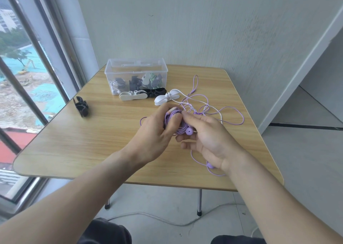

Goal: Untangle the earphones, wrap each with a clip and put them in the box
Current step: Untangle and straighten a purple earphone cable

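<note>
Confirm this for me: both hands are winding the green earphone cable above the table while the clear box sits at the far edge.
Wrong colour. In the head view, the left hand and right hand work a purple earphone cable, not green. The clear box does sit at the table's far edge.

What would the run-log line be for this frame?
stage: winding purple earphones | left hand: grips coil | right hand: pinches cord | box: open, wrapped sets inside | spare clips on table

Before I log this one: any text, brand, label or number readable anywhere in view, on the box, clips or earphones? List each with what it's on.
None readable.
Box: clear plastic, no label shows.
Clips, white and black: no markings visible.
Purple earphones, held by left hand and right hand: no print visible.
Buildings through the window: too small and blurred to show any sign.
</note>
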The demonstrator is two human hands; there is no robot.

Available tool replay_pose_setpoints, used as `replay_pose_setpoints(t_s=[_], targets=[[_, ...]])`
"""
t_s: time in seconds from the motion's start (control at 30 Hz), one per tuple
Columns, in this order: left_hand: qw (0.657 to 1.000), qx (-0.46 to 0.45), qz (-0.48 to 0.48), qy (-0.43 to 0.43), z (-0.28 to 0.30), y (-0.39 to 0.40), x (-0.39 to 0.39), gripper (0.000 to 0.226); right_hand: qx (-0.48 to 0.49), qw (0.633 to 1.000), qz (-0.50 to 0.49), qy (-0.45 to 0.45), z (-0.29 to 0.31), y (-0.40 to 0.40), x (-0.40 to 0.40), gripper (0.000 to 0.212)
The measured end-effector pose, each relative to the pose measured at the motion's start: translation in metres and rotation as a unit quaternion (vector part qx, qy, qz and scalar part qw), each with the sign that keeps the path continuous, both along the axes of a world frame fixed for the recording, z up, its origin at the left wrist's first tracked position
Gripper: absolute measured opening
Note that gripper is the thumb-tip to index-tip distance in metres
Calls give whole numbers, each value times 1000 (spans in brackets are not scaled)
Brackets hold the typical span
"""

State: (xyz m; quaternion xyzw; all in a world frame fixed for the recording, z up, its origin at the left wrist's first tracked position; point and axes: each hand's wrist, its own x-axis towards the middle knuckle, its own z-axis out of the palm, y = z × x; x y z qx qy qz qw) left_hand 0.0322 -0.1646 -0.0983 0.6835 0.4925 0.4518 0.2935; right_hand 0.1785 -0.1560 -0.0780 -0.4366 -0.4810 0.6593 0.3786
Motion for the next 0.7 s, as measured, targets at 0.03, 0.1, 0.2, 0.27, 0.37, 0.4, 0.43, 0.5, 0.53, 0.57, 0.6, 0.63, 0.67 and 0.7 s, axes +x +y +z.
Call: replay_pose_setpoints(t_s=[0.03,0.1,0.2,0.27,0.37,0.4,0.43,0.5,0.53,0.57,0.6,0.63,0.67,0.7], targets=[[1000,6,1,-13,1,-1,1,18,-7,1000,11,14,0,0,1,26],[999,16,7,-36,3,-3,4,17,-18,999,27,35,-1,0,1,23],[998,12,8,-65,5,-5,8,20,-16,999,30,42,-3,0,-2,23],[996,7,3,-89,6,-5,9,20,-4,998,23,50,-5,-1,-5,23],[993,17,-5,-114,10,-8,11,18,18,998,16,49,-6,-1,-8,23],[993,22,-5,-119,10,-9,12,17,27,999,13,41,-6,-1,-8,23],[992,23,-6,-123,10,-10,12,15,37,999,10,29,-6,0,-9,23],[991,17,-7,-130,9,-10,12,13,52,999,7,7,-4,0,-8,24],[991,13,-8,-129,10,-10,12,13,56,998,9,0,-4,0,-8,24],[992,14,-8,-126,10,-10,12,12,61,998,10,-11,-3,-1,-7,25],[992,19,-6,-123,9,-10,12,10,70,997,9,-29,-2,-1,-7,26],[992,25,-6,-124,8,-9,11,8,80,996,7,-48,-3,-1,-6,27],[992,30,-6,-122,8,-8,11,7,85,994,7,-62,-3,-1,-6,29],[993,34,-4,-115,6,-7,10,7,86,994,11,-67,-4,-2,-6,30]])
